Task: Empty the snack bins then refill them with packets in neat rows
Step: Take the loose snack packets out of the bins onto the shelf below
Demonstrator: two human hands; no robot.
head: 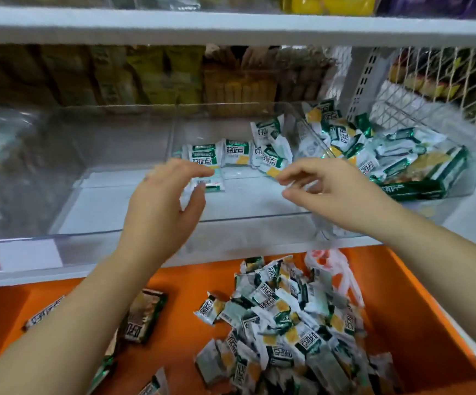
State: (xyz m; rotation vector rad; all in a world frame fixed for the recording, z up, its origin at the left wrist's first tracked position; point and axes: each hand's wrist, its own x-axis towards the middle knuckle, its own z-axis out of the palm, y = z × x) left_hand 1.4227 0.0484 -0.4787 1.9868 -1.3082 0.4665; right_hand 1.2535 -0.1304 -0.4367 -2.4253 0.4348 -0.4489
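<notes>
The green-and-white snack packets (236,153) in the clear middle bin (245,218) form a short row along its back wall. Those at the right end lean on one another, and one flat packet (208,183) lies barcode up in front of the row. We judge that leaning end to be the weak spot: a careless nudge from either hand could tip it and spoil the line, and a packet dropped from above could land askew on the bin floor. The flat packet lies just beyond the thumb and fingertips of our left hand (168,201), near it but, as far as we can tell, untouched. That hand is loosely spread and grips nothing. Our right hand (327,192) hovers near the row's right end, fingers softly curled and apparently empty, though blur hides the tips. Below, a loose pile of packets (288,323) lies in the orange crate (419,323), and the neighbouring bin (468,178) on the right holds a jumble.
</notes>
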